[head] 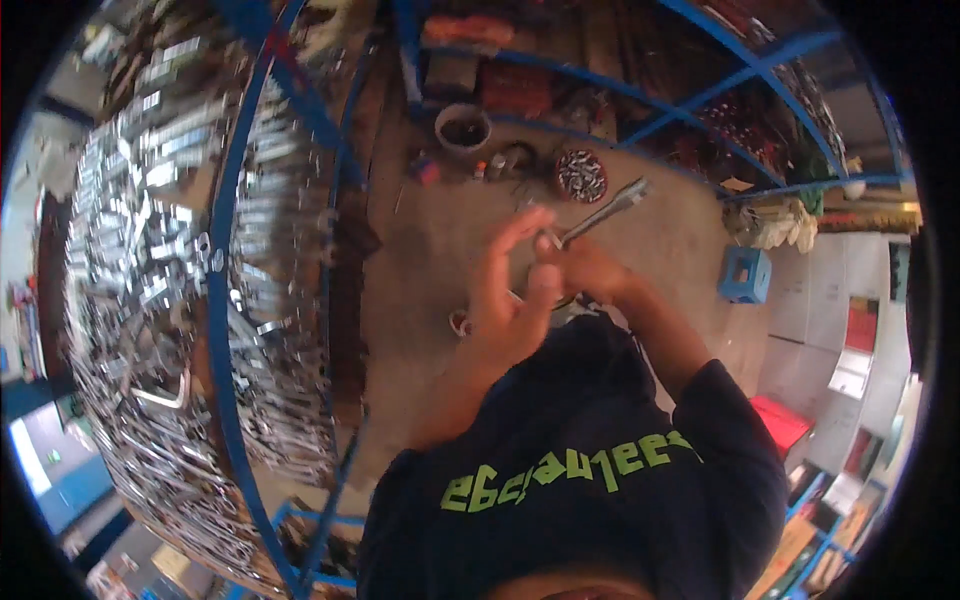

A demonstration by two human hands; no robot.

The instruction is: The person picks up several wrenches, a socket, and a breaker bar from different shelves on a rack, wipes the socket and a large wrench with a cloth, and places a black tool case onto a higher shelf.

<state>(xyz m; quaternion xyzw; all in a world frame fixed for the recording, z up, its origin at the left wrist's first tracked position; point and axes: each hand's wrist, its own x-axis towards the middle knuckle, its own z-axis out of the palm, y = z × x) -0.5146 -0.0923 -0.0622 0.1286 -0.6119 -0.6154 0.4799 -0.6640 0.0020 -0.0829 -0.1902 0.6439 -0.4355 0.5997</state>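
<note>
My right hand [596, 271] grips a metal wrench [606, 212], which slants up and to the right with its far end out over the floor. The wrench's near end lies hidden among the fingers. Close against it, my left hand [504, 296] is curved, thumb and fingers apart, with floor showing through the gap. Its fingertips come up to the right hand; whether they touch the wrench is too blurred to tell. Beyond the hands, a round red container [581, 176] full of small metal parts rests on the floor.
A blue-framed rack [217, 300] at left is densely laid with metal wrenches [180, 450]. Another blue-framed shelf [570, 71] stands ahead, a bucket [463, 129] before it. At right are a blue plastic stool [745, 274], a red stool [780, 424] and grey cabinets [806, 292].
</note>
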